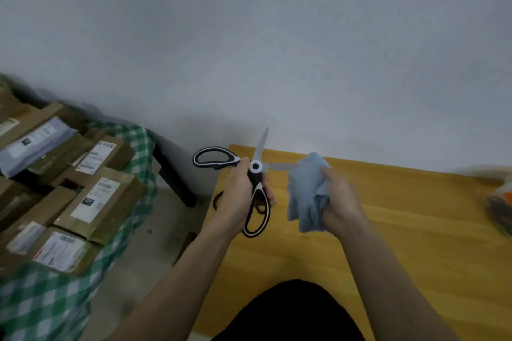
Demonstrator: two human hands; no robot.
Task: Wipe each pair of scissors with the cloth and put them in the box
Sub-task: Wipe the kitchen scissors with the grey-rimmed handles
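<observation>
the left hand [238,196] grips the black and white scissors [256,171] just below the pivot, blades spread wide above the yellow table [401,243]. the right hand [339,199] bunches the soft blue cloth [306,194] around 1 blade. the steel looks stiff and sharp, so the handles seem the safest hold. a blurred container [501,210] sits at the table's right edge; its contents are unclear.

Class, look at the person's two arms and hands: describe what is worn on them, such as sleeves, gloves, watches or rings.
Nothing shows on either: the left hand and right hand are ungloved, both forearms bare to the frame's lower edge, with no sleeve, watch, bracelet or ring visible.
</observation>
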